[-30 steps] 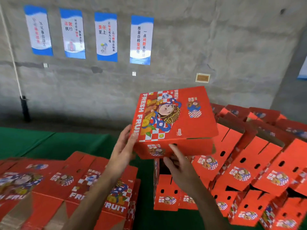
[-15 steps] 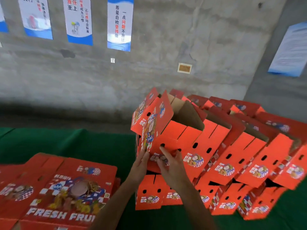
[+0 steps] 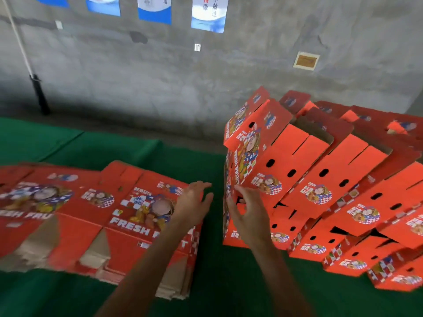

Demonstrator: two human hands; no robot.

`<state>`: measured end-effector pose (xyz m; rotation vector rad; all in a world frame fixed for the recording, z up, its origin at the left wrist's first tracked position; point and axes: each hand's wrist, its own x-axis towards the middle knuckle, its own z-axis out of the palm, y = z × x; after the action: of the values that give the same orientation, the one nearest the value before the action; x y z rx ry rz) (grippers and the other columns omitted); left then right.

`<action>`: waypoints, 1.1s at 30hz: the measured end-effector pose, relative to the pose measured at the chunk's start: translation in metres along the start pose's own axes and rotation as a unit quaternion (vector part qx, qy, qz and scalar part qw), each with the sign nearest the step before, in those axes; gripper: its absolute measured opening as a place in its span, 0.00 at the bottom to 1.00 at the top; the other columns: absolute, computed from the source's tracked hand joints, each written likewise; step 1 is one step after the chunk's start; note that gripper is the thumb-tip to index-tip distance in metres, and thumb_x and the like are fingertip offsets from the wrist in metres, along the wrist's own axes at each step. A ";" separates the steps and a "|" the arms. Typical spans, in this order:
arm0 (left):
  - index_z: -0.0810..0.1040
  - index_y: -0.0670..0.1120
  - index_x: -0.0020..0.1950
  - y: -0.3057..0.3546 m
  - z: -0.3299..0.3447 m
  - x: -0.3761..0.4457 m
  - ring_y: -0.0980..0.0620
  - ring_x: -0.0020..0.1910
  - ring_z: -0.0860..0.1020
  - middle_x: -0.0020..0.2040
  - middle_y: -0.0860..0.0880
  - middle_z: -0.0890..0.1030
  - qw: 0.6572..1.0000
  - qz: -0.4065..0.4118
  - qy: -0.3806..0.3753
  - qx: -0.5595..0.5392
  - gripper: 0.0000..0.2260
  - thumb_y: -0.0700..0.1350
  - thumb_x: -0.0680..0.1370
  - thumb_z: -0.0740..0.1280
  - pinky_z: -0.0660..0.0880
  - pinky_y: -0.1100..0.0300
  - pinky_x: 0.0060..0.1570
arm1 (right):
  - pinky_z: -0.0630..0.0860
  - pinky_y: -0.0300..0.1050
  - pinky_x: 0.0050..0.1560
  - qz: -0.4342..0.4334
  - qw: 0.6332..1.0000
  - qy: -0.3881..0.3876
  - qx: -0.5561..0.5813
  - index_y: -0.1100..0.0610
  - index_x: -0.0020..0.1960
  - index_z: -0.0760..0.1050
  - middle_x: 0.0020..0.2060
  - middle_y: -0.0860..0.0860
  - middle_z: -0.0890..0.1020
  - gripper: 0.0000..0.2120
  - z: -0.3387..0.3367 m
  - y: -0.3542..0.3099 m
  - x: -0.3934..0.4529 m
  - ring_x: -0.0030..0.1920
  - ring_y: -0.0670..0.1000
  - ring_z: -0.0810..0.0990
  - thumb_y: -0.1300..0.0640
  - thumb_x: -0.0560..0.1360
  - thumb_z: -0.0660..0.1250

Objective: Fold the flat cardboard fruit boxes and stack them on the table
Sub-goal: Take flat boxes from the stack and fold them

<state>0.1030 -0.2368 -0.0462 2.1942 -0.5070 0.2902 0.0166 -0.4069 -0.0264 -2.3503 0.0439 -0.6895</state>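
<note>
Several folded red fruit boxes lean against one another in tilted rows on the right of the green table (image 3: 96, 147). The nearest folded box (image 3: 274, 156) stands at the left end of the upper row. My right hand (image 3: 248, 213) sits just below its lower corner, fingers spread and loosely bent, fingertips at the box edge. My left hand (image 3: 194, 202) hovers with straight fingers over the right end of the flat box stack (image 3: 128, 216), holding nothing.
A grey concrete wall (image 3: 206, 83) with blue and white posters (image 3: 209, 12) runs behind the table. A dark post (image 3: 40, 94) with a white cord stands at the far left. Flat boxes cover the table's left part.
The folded box went from held in the air to set on the row at the right. My left hand left it and moved left over the flat stack. The view swung left and down.
</note>
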 end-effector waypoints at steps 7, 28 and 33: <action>0.73 0.57 0.74 -0.088 -0.088 -0.054 0.45 0.75 0.67 0.75 0.48 0.72 0.962 -0.163 -0.030 0.215 0.20 0.55 0.81 0.62 0.59 0.39 0.76 | 0.76 0.43 0.53 0.024 0.991 -0.129 -0.010 0.47 0.77 0.67 0.69 0.49 0.70 0.31 0.090 -0.011 -0.049 0.62 0.46 0.74 0.37 0.78 0.67; 0.46 0.45 0.84 -0.194 -0.153 -0.174 0.42 0.82 0.41 0.84 0.44 0.39 0.925 -0.261 -0.105 0.255 0.57 0.74 0.69 0.69 0.48 0.43 0.77 | 0.83 0.53 0.53 0.349 0.885 -0.131 0.277 0.55 0.58 0.66 0.53 0.51 0.78 0.18 0.138 -0.048 -0.141 0.53 0.53 0.82 0.59 0.77 0.74; 0.64 0.41 0.80 -0.171 -0.156 -0.190 0.40 0.78 0.62 0.81 0.42 0.62 0.954 -0.192 -0.053 0.225 0.39 0.57 0.76 0.74 0.65 0.39 0.75 | 0.78 0.40 0.33 0.303 0.877 -0.119 0.353 0.54 0.73 0.59 0.54 0.59 0.81 0.24 0.094 -0.044 -0.130 0.36 0.45 0.82 0.52 0.83 0.67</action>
<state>0.0061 0.0305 -0.1395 2.7033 -0.0589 0.0785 -0.0558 -0.2885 -0.1192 -1.5570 0.3444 -0.0617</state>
